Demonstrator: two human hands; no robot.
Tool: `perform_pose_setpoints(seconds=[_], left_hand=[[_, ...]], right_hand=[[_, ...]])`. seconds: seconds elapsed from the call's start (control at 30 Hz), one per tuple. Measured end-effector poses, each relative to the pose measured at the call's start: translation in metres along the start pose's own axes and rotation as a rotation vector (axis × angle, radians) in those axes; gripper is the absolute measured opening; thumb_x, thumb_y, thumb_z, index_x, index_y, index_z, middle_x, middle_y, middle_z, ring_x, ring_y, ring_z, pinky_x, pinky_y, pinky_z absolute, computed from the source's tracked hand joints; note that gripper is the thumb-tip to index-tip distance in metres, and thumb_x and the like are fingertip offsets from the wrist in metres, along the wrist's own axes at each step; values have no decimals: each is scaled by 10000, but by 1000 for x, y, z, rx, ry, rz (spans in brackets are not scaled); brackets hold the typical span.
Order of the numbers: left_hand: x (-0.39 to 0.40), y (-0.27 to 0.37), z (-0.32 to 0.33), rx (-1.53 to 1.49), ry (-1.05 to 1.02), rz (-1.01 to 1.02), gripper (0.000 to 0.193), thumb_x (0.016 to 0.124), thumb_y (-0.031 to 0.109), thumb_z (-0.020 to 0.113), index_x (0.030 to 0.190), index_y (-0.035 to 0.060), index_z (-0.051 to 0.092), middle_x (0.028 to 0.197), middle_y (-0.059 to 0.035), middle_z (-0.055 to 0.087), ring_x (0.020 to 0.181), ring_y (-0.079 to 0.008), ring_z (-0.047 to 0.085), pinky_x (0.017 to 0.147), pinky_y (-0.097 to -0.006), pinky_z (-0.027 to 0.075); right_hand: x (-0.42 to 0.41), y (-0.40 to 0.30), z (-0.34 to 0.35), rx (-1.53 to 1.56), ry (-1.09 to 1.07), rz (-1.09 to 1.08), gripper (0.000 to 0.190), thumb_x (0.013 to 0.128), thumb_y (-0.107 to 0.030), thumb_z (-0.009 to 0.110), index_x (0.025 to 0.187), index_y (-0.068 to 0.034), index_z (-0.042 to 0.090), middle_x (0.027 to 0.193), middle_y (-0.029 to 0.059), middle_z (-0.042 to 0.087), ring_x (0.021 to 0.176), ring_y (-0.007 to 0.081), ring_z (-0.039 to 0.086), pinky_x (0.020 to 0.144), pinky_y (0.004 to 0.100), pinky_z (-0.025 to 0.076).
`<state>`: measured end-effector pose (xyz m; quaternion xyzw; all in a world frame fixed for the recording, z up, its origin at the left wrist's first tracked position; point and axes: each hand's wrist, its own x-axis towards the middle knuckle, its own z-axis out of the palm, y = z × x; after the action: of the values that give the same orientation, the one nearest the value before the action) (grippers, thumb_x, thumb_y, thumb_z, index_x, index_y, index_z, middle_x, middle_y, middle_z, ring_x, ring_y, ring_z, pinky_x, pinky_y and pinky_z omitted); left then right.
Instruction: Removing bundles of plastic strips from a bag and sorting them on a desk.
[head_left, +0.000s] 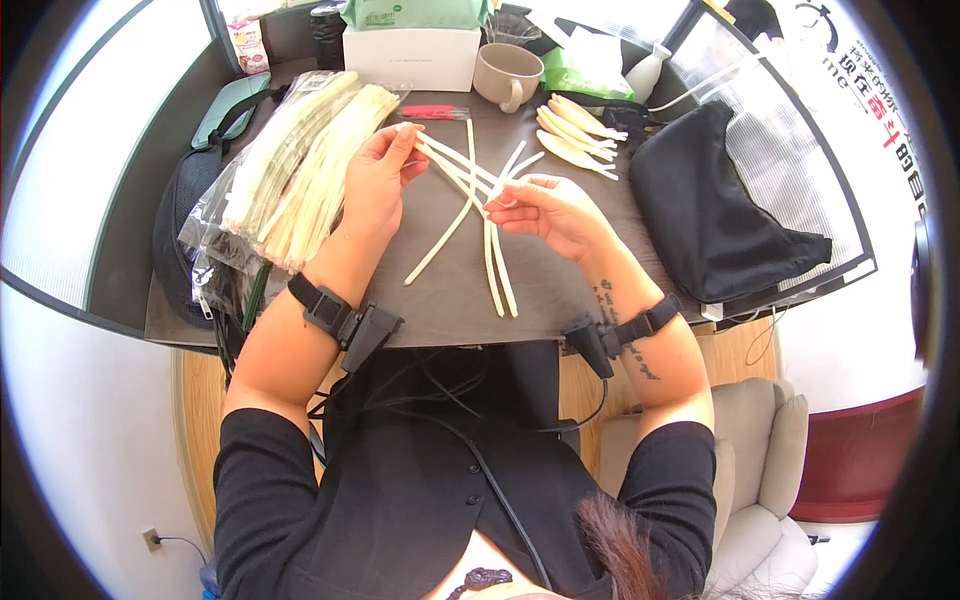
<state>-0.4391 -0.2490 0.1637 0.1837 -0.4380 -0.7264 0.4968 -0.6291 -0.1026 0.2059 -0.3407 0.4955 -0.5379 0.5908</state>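
My left hand (382, 176) pinches the upper left ends of several cream fuzzy stems, which look like pipe cleaners (452, 166), between thumb and fingers. They slant down to the right towards my right hand (536, 210), whose thumb and fingertips are closed on part of the cream stems near their crossing. Other stem ends stick up above that hand, and two long ends (496, 270) point down towards the desk's front edge. One loose, bent stem (442, 251) crosses behind the bunch. Cream petal-shaped pieces (574, 139) with short stalks lie beyond my right hand.
Plastic bags of cream stems (315, 165) lie left on the dark desk (420, 315). At the back are a red packet (433, 112), a white box (412, 60), a beige mug (508, 75) and a green pack (585, 71). A black bag (712, 210) lies right.
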Motion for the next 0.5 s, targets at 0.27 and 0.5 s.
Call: perform_pose_setpoints(seconds=[0.27,0.5], left_hand=[[-2,2,3,-49,-9,15,181,953,193,626,1041,43,677,864,9,668,759,-56,620,695,-194,536],[0,1,0,-41,-14,19,176,937,211,654,1019,57,678,894,10,670,795,-66,612,731,-220,520]], right_hand=[[3,0,-7,60,69,15,193,882,-109,697,998,21,613,988,181,695,864,208,706,749,278,595],[7,3,-8,43,117,-8,136,903,-95,672,963,-11,583,990,177,696,863,185,703,740,259,592]])
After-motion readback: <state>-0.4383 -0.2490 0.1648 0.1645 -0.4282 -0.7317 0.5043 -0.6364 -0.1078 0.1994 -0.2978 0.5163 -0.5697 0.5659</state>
